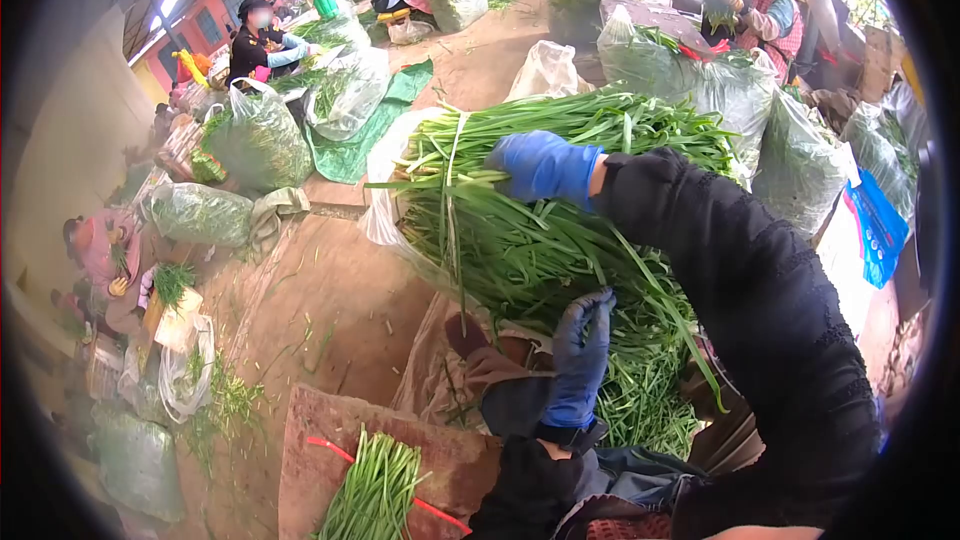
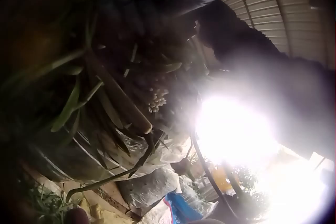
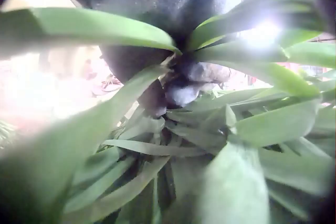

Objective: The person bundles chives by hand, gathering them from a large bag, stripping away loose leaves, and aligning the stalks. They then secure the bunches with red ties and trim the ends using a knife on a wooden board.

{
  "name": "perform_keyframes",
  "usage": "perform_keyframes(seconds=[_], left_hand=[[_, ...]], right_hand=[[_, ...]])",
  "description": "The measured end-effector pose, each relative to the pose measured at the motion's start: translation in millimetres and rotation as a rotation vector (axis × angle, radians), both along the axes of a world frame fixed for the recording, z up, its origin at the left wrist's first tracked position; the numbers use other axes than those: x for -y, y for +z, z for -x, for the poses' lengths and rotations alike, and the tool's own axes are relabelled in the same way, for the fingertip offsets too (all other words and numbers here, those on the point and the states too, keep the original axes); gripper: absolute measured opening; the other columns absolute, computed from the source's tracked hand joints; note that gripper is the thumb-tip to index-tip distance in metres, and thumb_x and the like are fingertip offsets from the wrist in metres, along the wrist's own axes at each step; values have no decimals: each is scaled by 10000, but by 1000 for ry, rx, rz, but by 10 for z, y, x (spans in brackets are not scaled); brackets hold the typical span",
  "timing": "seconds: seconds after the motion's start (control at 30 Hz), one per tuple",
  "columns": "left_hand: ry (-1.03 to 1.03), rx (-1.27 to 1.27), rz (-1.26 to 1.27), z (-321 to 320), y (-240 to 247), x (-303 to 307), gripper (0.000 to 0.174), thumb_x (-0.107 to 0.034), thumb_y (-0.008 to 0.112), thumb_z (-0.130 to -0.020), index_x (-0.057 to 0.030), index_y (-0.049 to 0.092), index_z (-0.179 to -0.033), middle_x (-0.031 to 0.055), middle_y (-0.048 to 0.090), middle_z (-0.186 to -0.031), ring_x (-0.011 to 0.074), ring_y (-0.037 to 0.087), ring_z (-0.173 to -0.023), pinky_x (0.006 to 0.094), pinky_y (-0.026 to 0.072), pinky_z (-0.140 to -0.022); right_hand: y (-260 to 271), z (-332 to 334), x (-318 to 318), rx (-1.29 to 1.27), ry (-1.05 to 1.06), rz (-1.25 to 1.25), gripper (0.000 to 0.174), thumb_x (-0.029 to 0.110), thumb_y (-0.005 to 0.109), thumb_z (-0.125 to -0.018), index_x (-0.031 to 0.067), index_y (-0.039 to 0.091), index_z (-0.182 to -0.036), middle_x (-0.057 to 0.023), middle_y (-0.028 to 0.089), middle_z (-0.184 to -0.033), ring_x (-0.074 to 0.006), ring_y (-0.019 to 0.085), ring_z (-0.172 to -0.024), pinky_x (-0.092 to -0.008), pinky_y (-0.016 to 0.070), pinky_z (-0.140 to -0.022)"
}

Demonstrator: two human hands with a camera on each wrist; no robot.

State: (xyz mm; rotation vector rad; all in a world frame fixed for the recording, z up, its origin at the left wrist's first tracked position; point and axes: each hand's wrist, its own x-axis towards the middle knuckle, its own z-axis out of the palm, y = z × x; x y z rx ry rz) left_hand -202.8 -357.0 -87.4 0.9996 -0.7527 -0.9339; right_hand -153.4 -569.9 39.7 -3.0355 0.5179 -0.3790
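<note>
A large heap of long green leafy stalks lies in a clear plastic bag, pale stem ends to the left. My blue-gloved right hand grips a bunch of stalks on top of it. In the right wrist view, the curled fingers of that hand close round leaves. Below, my blue-gloved left hand is raised against the near side of the heap, its fingers extended upward. Stalks hang close to the left wrist camera, where the hand is too dark to make out.
A board with a smaller bunch of stalks and a red strip is at the lower left. Filled plastic bags stand around, a green sheet lies beyond. Several people sit nearby, one at the left. Loose cuttings litter the floor.
</note>
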Motion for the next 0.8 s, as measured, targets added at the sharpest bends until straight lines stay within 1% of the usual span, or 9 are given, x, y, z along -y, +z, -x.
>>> perform_keyframes(seconds=[0.1, 0.2, 0.3, 0.33, 0.43, 0.5, 0.63, 0.7, 0.8], left_hand=[[93, 69, 109, -149, 180, -43, 228, -56, 483, -951, 5, 552, -1159, 99, 592, -1155, 186, 564, -1088, 290, 425, -967], [256, -70, 186, -426, 364, 89, 277, -53, 483, -947, 15, 511, -1214, 130, 549, -1232, 198, 542, -1122, 311, 421, -981], [465, -61, 319, -612, 672, 394, 312, -95, 475, -958, 6, 493, -1252, 144, 522, -1270, 205, 523, -1146, 339, 413, -995], [465, -62, 322, -667, 608, 508, 312, -95, 475, -958, 6, 493, -1252, 144, 522, -1270, 205, 523, -1146, 339, 413, -995], [466, 240, 389, -747, 516, 835, 372, -195, 494, -963, -5, 477, -1283, 143, 513, -1281, 218, 511, -1156, 357, 410, -999], [171, -699, 296, -641, 765, 878, 427, -293, 487, -969, -11, 471, -1289, 143, 513, -1282, 235, 517, -1148, 367, 407, -1003], [180, -795, 282, -640, 555, 959, 478, -367, 469, -971, -1, 464, -1278, 139, 505, -1293, 249, 521, -1132, 431, 428, -985], [201, -801, 398, -576, 447, 946, 445, -369, 491, -962, -11, 486, -1225, 85, 572, -1116, 228, 557, -999, 451, 445, -961], [283, -933, 282, -558, 493, 913, 341, -337, 520, -954, -41, 479, -1118, -10, 388, -709, 142, 424, -652, 422, 471, -835]], right_hand=[[130, 91, 115, -98, -82, -55, 304, 268, 616, -817, 75, 622, -1051, -150, 641, -926, -330, 624, -876, -412, 495, -754], [85, 169, 288, 269, 159, -425, 329, 194, 598, -880, 49, 552, -1171, -143, 651, -935, -214, 620, -895, -365, 486, -784], [75, 167, 189, 482, 497, -224, 361, 226, 521, -875, 92, 528, -1210, -185, 627, -1007, -347, 618, -887, -400, 502, -773], [47, 235, 37, 274, 160, -199, 317, 246, 556, -860, 78, 549, -1129, -187, 625, -890, -378, 619, -800, -418, 511, -708], [49, 398, -384, -43, 270, -79, 381, 217, 592, -862, 76, 499, -1203, -167, 633, -921, -367, 616, -832, -401, 519, -721], [80, 501, -409, -2, 281, -134, 369, 215, 612, -843, 79, 528, -1175, -150, 638, -907, -344, 625, -812, -395, 519, -714], [464, 572, -138, -154, 47, -320, 359, 231, 674, -788, 69, 596, -1099, -144, 644, -931, -308, 637, -835, -372, 516, -726], [436, 567, 307, 19, 128, 40, 392, 275, 689, -789, 61, 606, -1107, -162, 641, -1000, -303, 628, -892, -367, 501, -788], [282, 291, 695, 83, -82, -61, 515, 308, 699, -790, 26, 551, -1194, -200, 608, -1122, -325, 595, -1009, -363, 478, -863]])
